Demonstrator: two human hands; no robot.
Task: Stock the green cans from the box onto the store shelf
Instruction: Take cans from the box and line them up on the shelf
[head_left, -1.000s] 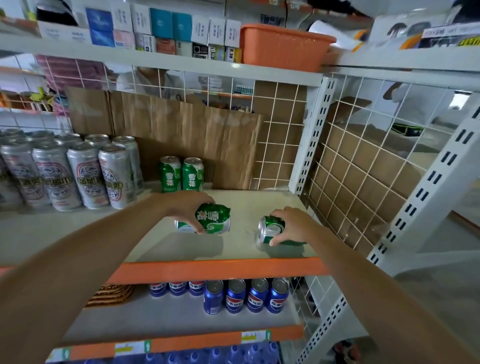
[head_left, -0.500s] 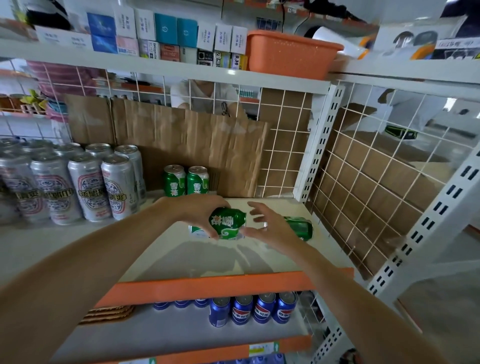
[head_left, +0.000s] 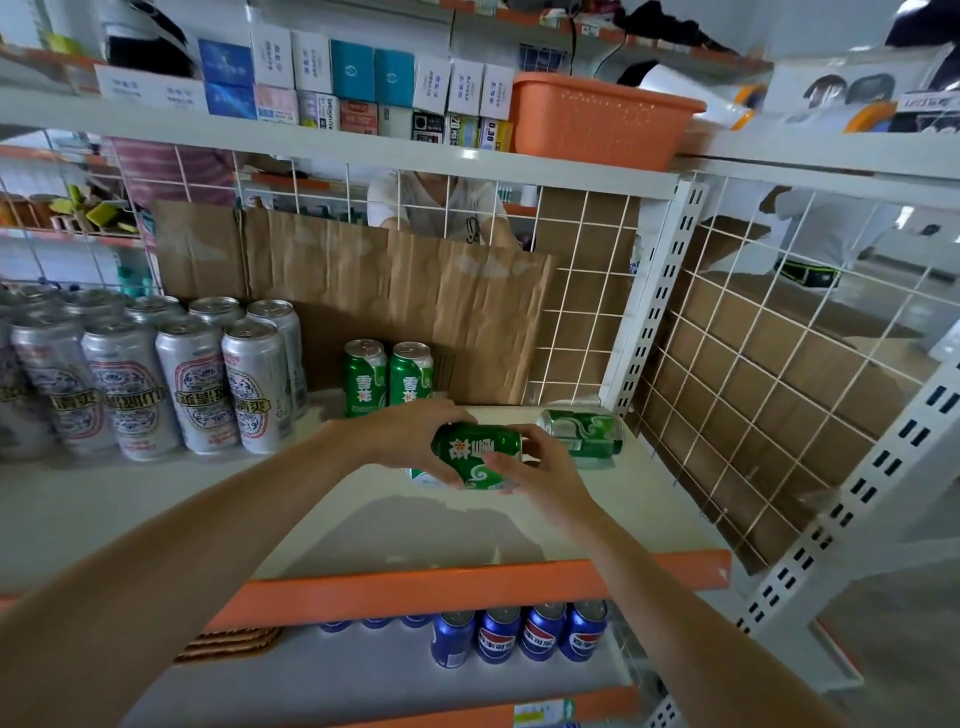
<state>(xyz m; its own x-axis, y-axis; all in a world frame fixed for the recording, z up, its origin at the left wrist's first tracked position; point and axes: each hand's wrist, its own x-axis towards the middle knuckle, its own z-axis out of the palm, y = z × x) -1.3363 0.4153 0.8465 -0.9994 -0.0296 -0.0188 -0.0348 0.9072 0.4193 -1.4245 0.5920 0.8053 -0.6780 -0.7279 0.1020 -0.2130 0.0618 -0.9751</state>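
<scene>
- Both hands meet over the middle of the shelf (head_left: 467, 582). The left hand (head_left: 405, 441) curls its fingers round a green can (head_left: 475, 449) from above, and the right hand (head_left: 543, 470) pinches the same can at its right end.
- That can is tipped on its side, with its label facing the camera. I cannot tell whether it touches the shelf board.
- Below the shelf's orange front edge, a row of blue cans (head_left: 519, 631) stands on the lower shelf (head_left: 311, 675).
- Just past the right hand, a second green can (head_left: 584, 434) lies on its side near the shelf's right edge, close to the wire side panel (head_left: 753, 415).
- Two upright green cans (head_left: 387, 376) stand side by side at the back edge, against a cardboard sheet (head_left: 415, 296).
- Tall silver cans (head_left: 197, 384) are packed together in the back left corner.
- On the shelf above sits an orange basket (head_left: 597, 119).
</scene>
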